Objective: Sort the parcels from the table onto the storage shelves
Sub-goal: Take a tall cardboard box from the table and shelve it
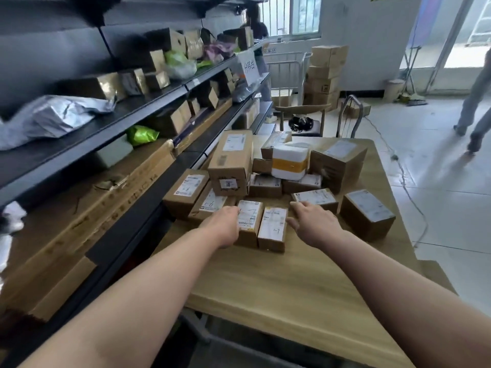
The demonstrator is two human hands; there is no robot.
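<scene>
The storage shelves [148,102] run along my left, already carrying cartons and bags, with a long flat carton [87,208] lying on the lower level. Beside them stands the wooden surface [279,288], where the parcels are heaped at the far end. A tall brown box [233,152] sits on top of the pile, and a white foam parcel [291,162] banded with yellow tape is just right of it. At the near edge of the heap two small labelled parcels stand side by side, touching: the left small parcel [249,216] and the right small parcel [273,227]. My left grip [225,224] presses against the left small parcel's outer side; I cannot tell whether its fingers curl round it. My right grip [316,224] hovers spread and empty just right of the other, thumb near its side.
</scene>
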